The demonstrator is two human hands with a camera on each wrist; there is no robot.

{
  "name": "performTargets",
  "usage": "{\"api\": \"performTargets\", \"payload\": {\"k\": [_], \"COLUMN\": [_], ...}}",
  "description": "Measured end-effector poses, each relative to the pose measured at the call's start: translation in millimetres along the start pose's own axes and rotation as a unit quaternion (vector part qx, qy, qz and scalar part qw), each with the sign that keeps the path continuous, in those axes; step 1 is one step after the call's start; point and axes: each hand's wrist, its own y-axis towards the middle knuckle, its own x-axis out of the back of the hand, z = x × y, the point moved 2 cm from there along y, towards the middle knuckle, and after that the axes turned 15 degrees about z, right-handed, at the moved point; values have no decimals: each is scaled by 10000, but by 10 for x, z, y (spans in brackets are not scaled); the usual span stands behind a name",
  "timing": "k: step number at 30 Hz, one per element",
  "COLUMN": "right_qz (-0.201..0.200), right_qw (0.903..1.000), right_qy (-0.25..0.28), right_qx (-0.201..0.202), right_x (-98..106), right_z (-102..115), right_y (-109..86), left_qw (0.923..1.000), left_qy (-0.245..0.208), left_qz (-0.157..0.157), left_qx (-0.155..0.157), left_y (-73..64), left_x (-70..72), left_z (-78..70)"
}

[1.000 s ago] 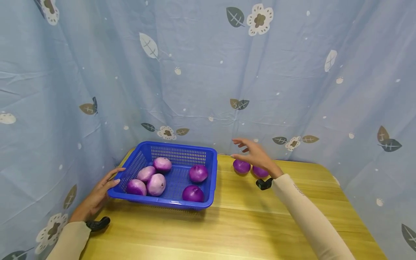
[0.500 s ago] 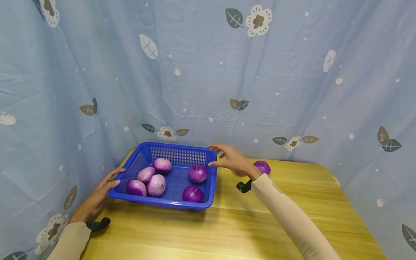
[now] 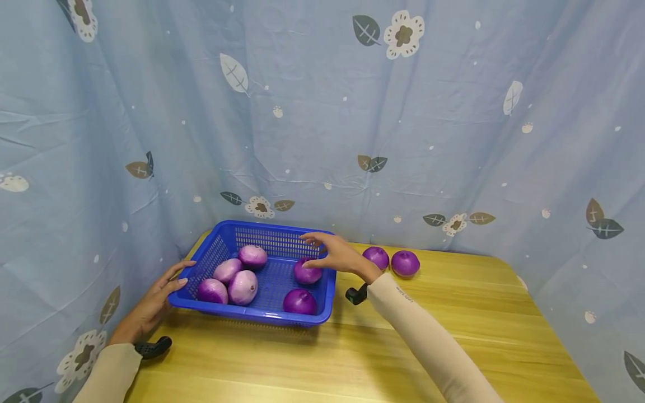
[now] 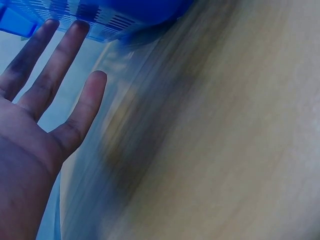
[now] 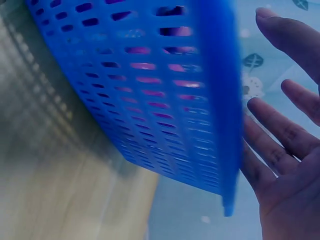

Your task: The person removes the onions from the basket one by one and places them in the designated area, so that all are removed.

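A blue plastic basket holds several purple onions. Pale ones, such as this onion, cluster in its left half; two darker ones sit on the right. My left hand is at the basket's left rim, fingers extended; in the left wrist view, fingertips reach its slotted wall. My right hand hovers over the right rim with fingers spread and nothing in it. It partly covers the back right onion. In front of that lies the other dark onion. The right wrist view shows the right palm beside the rim.
Two more dark onions, one left and one right, sit on the wooden table right of the basket, near its back edge. A blue patterned curtain hangs behind and along both sides.
My right hand has moved left from above the two table onions to over the basket's right side, uncovering those onions. The left hand and basket have stayed put.
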Motion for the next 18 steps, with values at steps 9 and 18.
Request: {"api": "performTargets", "payload": {"k": [9,18], "right_qz": [517,969], "right_qw": [9979,9765], "right_qy": [-288,-1620], "right_qx": [-263,-1038], "right_x": [-129,-215], "right_z": [-24,17], "right_y": [107,178], "left_qw": [10000,9999], "left_qy": [-78,-33], "left_qz": [-4,72], "left_qx": [0,-83], "left_y": [-6,8], "left_x": [6,10], "left_z": [12,3]}}
